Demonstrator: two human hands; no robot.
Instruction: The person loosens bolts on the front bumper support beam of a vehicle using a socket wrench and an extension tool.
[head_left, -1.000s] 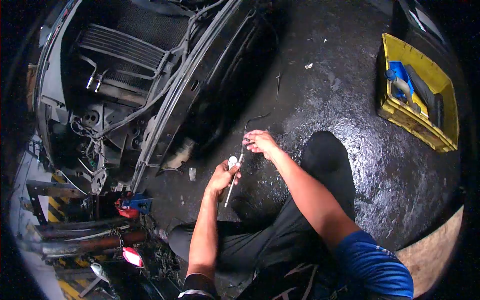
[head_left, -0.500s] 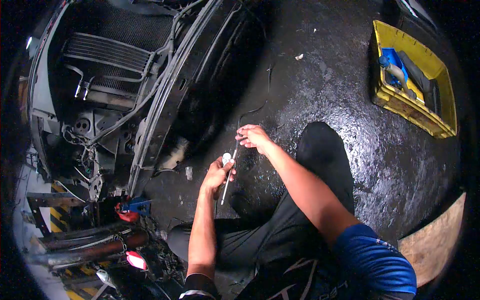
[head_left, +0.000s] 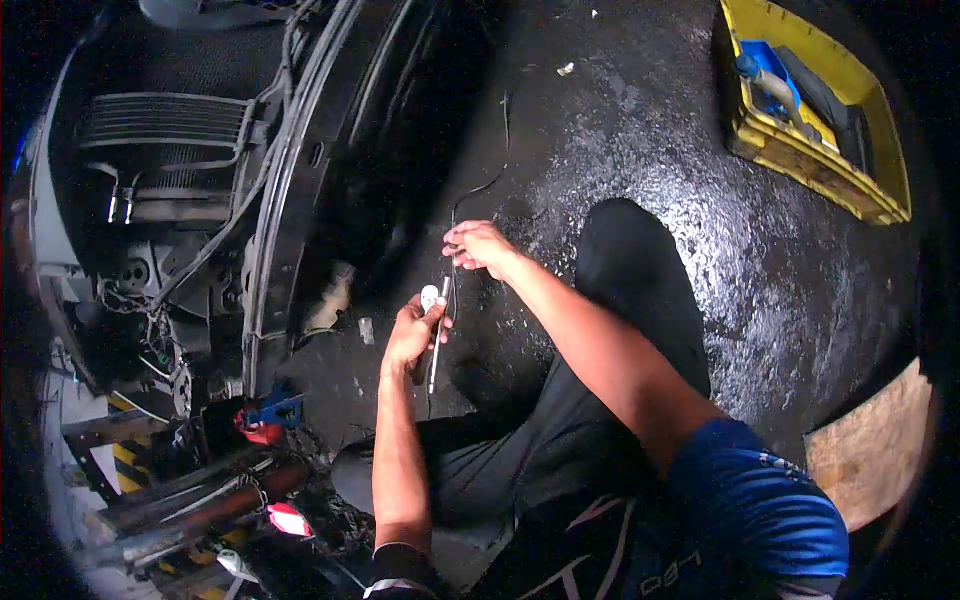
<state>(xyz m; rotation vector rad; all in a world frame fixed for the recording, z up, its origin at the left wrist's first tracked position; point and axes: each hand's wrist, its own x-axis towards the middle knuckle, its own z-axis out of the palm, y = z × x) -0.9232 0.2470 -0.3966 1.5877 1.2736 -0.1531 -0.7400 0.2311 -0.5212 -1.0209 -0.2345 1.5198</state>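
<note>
My left hand (head_left: 408,338) is closed around a thin silver metal rod (head_left: 436,355), which points down toward my lap. A small white round piece (head_left: 430,297) sits at the thumb of the same hand; its kind is unclear. Above and to the right, my right hand (head_left: 482,248) has its fingers closed on a thin black cable (head_left: 483,188). That cable runs up across the floor from my fingertips, and part of it hangs beside the rod. Where it meets the rod is too small to make out.
An opened-up vehicle front with a radiator (head_left: 165,125) fills the left. At the upper right stands a yellow crate (head_left: 820,170) holding a blue item and a hose. A wooden board (head_left: 870,450) lies lower right. Red and blue tools (head_left: 270,418) lie lower left on the dark, wet-looking floor (head_left: 620,130).
The whole view has shifted, so everything sits further up and left. Both hands keep about the same pose, with the rod tilted slightly more upright.
</note>
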